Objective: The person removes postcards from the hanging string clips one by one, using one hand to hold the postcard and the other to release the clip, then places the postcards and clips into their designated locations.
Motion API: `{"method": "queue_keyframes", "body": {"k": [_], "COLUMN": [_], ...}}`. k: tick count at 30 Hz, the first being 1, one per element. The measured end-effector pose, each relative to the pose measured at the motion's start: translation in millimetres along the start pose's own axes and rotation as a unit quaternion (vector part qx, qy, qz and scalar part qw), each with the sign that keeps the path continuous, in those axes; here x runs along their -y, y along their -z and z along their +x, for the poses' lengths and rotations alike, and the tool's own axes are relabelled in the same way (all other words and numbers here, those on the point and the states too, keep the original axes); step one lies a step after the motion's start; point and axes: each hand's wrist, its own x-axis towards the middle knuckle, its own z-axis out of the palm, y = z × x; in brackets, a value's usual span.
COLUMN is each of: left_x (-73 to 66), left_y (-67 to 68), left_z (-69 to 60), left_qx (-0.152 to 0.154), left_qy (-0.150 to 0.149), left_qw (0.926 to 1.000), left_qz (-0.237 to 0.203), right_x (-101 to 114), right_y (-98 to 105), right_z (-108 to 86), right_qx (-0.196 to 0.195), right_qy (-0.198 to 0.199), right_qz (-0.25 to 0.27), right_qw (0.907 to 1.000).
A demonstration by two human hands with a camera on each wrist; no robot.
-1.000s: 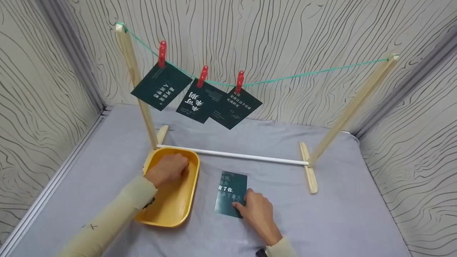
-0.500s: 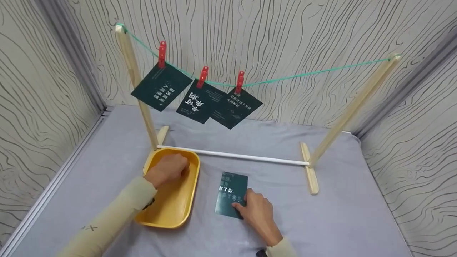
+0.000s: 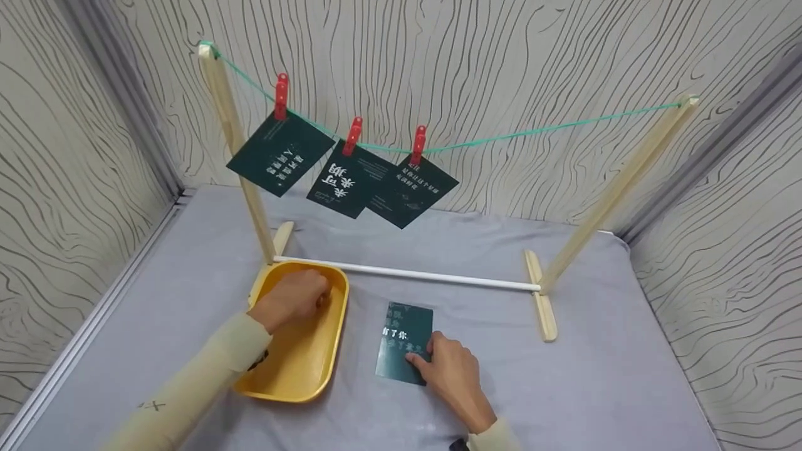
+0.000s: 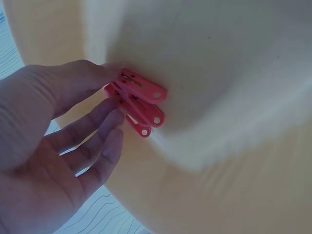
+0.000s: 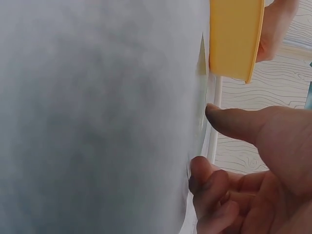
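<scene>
My left hand (image 3: 294, 299) reaches into the yellow plastic basin (image 3: 343, 313). In the left wrist view its thumb and forefinger pinch at a small cluster of red clothespins (image 4: 141, 100); which of them it grips is partly hidden. The head view hides these clothespins behind the hand. My right hand (image 3: 454, 369) holds the right edge of a dark green printed card (image 3: 398, 363) lying on the cloth, thumb on top. From the right wrist, the card (image 5: 201, 107) appears almost edge-on beneath the thumb.
Behind stands a wooden frame with a left post (image 3: 235, 138), a right post (image 3: 617, 194) and a white bottom rod (image 3: 438, 276). Its green string (image 3: 532, 131) carries three dark cards (image 3: 282, 153), each under a red clothespin (image 3: 281, 97). Grey cloth (image 3: 551, 388) covers the table.
Both hands keep their places, the left in the basin and the right on the card. The whole head view shifts very slightly.
</scene>
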Motion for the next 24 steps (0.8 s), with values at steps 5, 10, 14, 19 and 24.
{"method": "queue_keyframes", "body": {"k": [5,10,14,19,24], "left_x": [-2.0,-7.8,-12.8,-19.6,-25.6], "left_y": [3.2,6.7,8.6,15.9,27.3], "left_z": [-1.8,-4.8,-7.9,-12.4,-18.4], "left_qx": [-0.01,-0.017,-0.018,-0.02,-0.034], "left_qy": [-0.014,-0.019,-0.017,-0.011,-0.013], "left_qw": [0.9998,0.9997,0.9997,0.9997,0.9993], "left_qz": [0.004,-0.001,0.007,0.008,0.008], "right_x": [1,3,3,3,4], "right_y": [0,0,0,1,3], "right_z": [0.0,0.2,-0.3,-0.1,1.6], "right_qx": [-0.006,-0.013,-0.016,-0.024,-0.044], "right_qy": [0.003,0.001,0.001,0.002,0.001], "right_qz": [0.003,0.006,0.008,0.018,0.034], "right_qw": [1.0,0.9999,0.9998,0.9995,0.9984]}}
